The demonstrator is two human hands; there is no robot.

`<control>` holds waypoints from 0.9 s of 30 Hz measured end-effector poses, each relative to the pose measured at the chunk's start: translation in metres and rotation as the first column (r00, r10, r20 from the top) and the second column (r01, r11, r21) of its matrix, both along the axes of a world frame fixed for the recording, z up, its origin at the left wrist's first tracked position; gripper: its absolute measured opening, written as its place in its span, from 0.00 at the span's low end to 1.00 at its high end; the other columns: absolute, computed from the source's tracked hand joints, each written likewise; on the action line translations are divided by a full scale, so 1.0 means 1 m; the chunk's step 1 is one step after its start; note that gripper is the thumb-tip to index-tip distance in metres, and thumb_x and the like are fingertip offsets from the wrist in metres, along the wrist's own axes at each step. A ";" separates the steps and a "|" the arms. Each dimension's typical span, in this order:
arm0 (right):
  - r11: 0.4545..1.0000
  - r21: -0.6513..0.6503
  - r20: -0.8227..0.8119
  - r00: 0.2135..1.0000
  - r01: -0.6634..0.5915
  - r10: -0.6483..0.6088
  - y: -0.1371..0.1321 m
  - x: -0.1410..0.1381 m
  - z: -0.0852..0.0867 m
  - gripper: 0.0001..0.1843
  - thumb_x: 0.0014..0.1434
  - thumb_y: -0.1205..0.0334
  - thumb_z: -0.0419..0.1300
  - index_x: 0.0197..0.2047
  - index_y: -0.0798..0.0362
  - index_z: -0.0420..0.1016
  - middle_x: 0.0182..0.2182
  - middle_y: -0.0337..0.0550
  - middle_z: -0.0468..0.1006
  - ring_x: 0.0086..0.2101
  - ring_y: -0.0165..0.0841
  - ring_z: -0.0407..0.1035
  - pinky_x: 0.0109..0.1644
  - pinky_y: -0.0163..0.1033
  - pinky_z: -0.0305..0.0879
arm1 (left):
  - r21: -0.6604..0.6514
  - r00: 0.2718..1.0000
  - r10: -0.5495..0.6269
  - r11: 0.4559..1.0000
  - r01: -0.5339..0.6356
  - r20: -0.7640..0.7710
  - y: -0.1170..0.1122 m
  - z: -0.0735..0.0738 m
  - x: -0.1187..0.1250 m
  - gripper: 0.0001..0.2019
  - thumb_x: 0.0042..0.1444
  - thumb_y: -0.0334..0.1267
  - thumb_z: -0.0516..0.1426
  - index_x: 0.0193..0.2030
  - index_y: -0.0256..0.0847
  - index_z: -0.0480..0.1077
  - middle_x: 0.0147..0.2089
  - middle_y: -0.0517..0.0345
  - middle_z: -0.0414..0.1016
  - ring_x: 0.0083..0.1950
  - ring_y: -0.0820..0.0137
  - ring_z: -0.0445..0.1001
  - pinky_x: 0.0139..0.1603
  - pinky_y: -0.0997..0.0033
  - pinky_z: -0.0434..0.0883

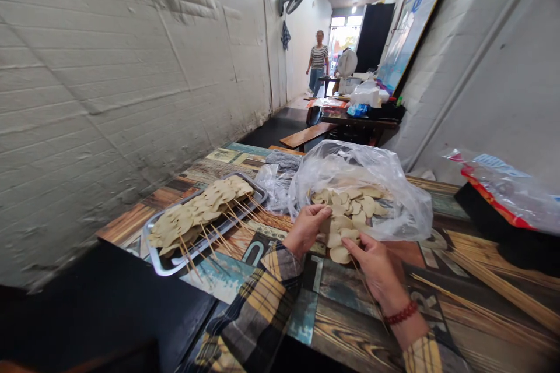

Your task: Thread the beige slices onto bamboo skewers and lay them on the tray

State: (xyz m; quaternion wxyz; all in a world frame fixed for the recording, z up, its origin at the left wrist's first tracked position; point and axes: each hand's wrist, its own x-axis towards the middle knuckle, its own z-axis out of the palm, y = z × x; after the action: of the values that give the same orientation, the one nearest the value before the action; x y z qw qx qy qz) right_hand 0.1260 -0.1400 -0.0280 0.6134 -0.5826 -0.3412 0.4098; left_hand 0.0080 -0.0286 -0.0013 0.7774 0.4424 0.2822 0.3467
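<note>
My left hand (307, 227) reaches into the mouth of a clear plastic bag (385, 178) full of pale round slices (352, 207), its fingers curled on the slices at the near edge. My right hand (371, 265) lies just below the bag, fingers closed on a thin bamboo skewer (365, 288) that points toward me. One slice (340, 254) sits beside its fingertips. Both sleeves are yellow plaid, and a red bead bracelet (400, 315) is on the right wrist.
A metal tray (164, 262) at the left holds several skewered slices. Loose bamboo skewers (503, 288) lie at the right near a red and clear packet (503, 189). A white brick wall runs along the left. A person (318, 61) stands far down the room by cluttered tables.
</note>
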 end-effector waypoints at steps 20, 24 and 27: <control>1.000 -0.008 -0.002 1.000 -0.018 0.018 0.002 0.002 -0.003 0.25 0.44 0.44 0.69 0.38 0.55 0.80 0.32 0.44 0.82 0.31 0.38 0.73 0.36 0.41 0.70 | 0.022 0.999 -0.021 1.000 0.022 -0.032 -0.002 0.002 -0.001 0.21 0.36 0.51 0.69 0.29 0.34 0.74 0.25 0.58 0.72 0.23 0.77 0.65 0.24 0.77 0.59; 1.000 -0.001 -0.027 0.999 -0.024 0.024 0.002 0.002 -0.001 0.24 0.44 0.44 0.69 0.36 0.56 0.80 0.31 0.44 0.82 0.32 0.39 0.74 0.36 0.42 0.70 | -0.020 0.999 0.005 1.000 -0.006 -0.041 0.001 0.003 -0.002 0.22 0.34 0.51 0.70 0.29 0.34 0.75 0.25 0.57 0.72 0.24 0.76 0.67 0.25 0.77 0.59; 1.000 0.018 -0.108 0.994 -0.013 0.015 0.000 0.003 0.002 0.23 0.47 0.45 0.68 0.40 0.54 0.80 0.35 0.45 0.82 0.34 0.39 0.75 0.37 0.42 0.71 | -0.066 0.999 0.048 0.997 -0.049 -0.010 0.005 0.006 -0.005 0.23 0.31 0.49 0.71 0.30 0.34 0.75 0.26 0.56 0.74 0.26 0.75 0.69 0.28 0.75 0.63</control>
State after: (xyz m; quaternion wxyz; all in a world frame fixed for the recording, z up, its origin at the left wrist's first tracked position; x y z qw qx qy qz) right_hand 0.1288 -0.1402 -0.0259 0.6333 -0.5518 -0.3152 0.4418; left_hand 0.0034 -0.0234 0.0048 0.7818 0.4111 0.3074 0.3540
